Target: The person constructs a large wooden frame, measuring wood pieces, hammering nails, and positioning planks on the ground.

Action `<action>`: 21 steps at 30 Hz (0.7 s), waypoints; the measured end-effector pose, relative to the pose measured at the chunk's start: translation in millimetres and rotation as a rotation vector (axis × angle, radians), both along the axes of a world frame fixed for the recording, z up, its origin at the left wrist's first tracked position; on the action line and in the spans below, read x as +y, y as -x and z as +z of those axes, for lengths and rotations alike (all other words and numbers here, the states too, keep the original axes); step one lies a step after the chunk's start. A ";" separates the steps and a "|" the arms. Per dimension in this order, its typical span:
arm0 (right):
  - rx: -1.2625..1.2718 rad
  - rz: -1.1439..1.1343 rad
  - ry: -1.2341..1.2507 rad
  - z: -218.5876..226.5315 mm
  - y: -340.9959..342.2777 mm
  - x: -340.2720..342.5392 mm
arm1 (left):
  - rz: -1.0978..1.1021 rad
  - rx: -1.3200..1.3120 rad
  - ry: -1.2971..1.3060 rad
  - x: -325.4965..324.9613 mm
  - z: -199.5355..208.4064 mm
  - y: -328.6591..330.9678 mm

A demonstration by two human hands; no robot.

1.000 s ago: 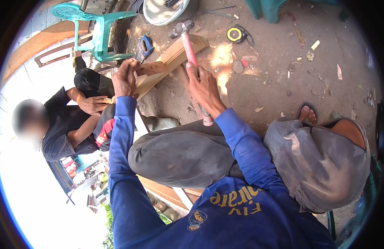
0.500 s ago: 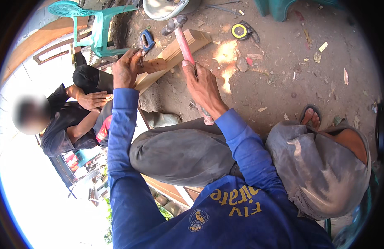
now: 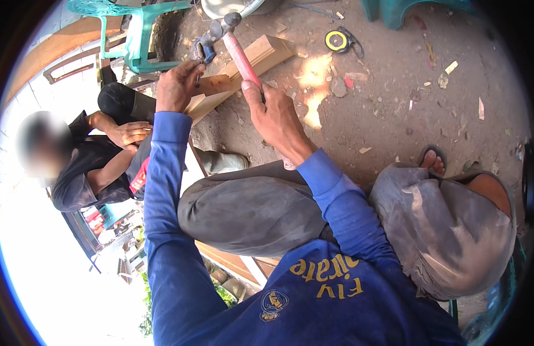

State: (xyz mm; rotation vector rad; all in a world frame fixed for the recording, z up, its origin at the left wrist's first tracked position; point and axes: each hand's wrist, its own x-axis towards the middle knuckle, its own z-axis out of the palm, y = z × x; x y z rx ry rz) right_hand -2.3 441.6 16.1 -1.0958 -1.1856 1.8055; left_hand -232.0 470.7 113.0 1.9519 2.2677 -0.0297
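My right hand [image 3: 276, 118] is wrapped round the red handle of a claw hammer [image 3: 242, 60], whose metal head is raised over the far end of the work. Just left of it, my left hand [image 3: 178, 86] pinches a thin metal nail [image 3: 197, 79] upright at the end of a pale wooden board [image 3: 216, 85]. That board meets a longer moulded timber piece [image 3: 267, 56] slanting away to the right. Whether the nail's tip is in the wood cannot be made out. Beyond my left fingers lies a blue-handled tool [image 3: 208, 53], partly hidden by the hammer head.
A person [image 3: 76, 167] in dark clothes sits at the left, hands together near the timber. A green plastic chair [image 3: 141, 40] stands at the far left, beside a bucket [image 3: 232, 7]. On the dirt floor lie a yellow tape measure [image 3: 336, 41], stones and wood scraps.
The hammer has moved left, its head now nearer my left hand. My right hand has shifted slightly left with it. My left hand keeps its pinch on the nail.
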 end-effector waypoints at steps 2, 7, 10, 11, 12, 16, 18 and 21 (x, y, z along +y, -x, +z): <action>-0.009 0.111 -0.019 -4.6 -1.3 0.6 | -0.009 0.081 0.023 -4.0 3.5 1.5; -0.070 0.035 -0.021 15.0 -17.0 22.8 | 0.018 0.098 0.046 -5.1 -0.4 5.2; 0.014 -0.054 0.024 19.3 -18.2 11.5 | 0.063 0.088 0.064 -2.6 -1.5 -0.5; -0.022 0.102 0.038 13.3 -15.2 5.7 | 0.057 0.092 0.055 -3.6 1.0 -0.9; -0.061 0.258 0.052 5.8 -11.7 0.7 | 0.077 0.105 0.070 -6.5 3.3 -1.2; -0.142 -0.033 -0.079 -6.8 -9.9 15.2 | -0.025 0.095 0.051 -3.6 -1.8 -2.4; -0.081 -0.013 0.094 7.4 -29.3 35.9 | -0.033 0.175 0.078 -7.1 2.9 -3.5; -0.003 -0.084 0.172 -9.1 -35.1 44.5 | -0.230 0.078 0.105 -25.4 1.3 -12.8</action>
